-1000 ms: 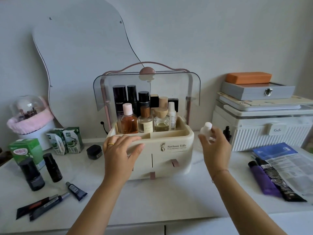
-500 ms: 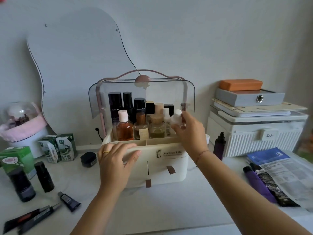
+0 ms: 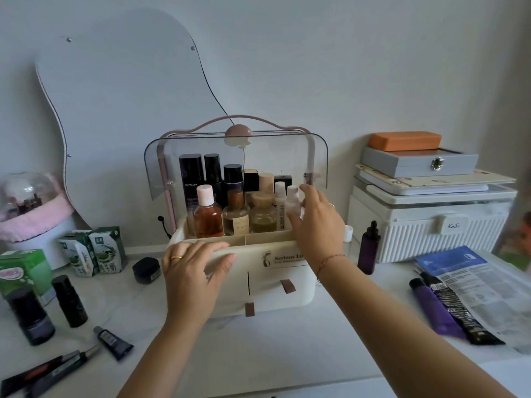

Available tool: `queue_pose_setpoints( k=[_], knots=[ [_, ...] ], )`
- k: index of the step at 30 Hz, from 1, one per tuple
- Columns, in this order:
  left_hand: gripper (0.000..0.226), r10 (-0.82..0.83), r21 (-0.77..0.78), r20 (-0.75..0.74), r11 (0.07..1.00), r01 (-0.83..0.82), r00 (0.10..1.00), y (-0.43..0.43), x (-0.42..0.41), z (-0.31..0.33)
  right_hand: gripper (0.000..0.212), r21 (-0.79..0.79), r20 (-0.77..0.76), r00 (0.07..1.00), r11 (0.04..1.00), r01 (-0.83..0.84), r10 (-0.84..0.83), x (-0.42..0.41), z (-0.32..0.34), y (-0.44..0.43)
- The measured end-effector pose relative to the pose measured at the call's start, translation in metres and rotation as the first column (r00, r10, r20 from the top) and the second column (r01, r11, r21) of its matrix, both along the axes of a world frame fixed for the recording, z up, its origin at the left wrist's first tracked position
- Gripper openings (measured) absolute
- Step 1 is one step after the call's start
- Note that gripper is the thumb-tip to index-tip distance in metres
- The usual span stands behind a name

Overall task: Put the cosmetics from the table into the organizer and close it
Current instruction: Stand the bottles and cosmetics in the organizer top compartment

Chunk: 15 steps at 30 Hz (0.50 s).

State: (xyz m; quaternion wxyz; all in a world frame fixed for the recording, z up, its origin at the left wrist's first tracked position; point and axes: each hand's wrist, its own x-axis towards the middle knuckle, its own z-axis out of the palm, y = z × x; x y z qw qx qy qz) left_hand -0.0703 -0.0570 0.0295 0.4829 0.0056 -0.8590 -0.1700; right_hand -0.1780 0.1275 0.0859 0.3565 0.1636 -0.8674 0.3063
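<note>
The cream organizer (image 3: 287,285) stands mid-table with its clear lid (image 3: 201,156) raised; several bottles fill its top compartment. My right hand (image 3: 316,225) reaches into the compartment's right end, fingers closed around a small white bottle (image 3: 292,202) that stands among the others. My left hand (image 3: 192,277) lies over the organizer's front rim, holding it. On the table to the left are two dark bottles (image 3: 30,317) (image 3: 69,301), a small tube (image 3: 113,341), dark sticks (image 3: 51,369) and a black jar (image 3: 146,270). On the right are a dropper bottle (image 3: 368,248), a purple tube (image 3: 434,308) and a black tube (image 3: 459,314).
A wavy mirror (image 3: 123,110) leans on the wall behind. At the left are a domed pink ornament (image 3: 28,208), a green box (image 3: 23,271) and milk cartons (image 3: 94,251). Stacked white and grey cases (image 3: 431,219) and a printed leaflet (image 3: 482,285) fill the right side.
My right hand carried the small white bottle from the organizer's right side up into the top compartment. My left hand stayed on the front rim. The camera moved closer.
</note>
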Motion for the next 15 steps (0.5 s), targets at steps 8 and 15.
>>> queue_pose_setpoints(
  k=[8, 15],
  knots=[
    [0.042, -0.003, -0.005, -0.005, 1.0, 0.003, 1.0, 0.002, 0.001, 0.001, 0.028, -0.056, 0.08, 0.997, 0.998, 0.014, -0.009, -0.007, -0.003, 0.003],
    [0.041, 0.008, -0.012, 0.021, 1.0, -0.008, 1.0, 0.0, 0.0, 0.001, 0.011, -0.492, 0.046, 0.999, 0.87, 0.005, 0.02, -0.007, -0.026, 0.038]
  ],
)
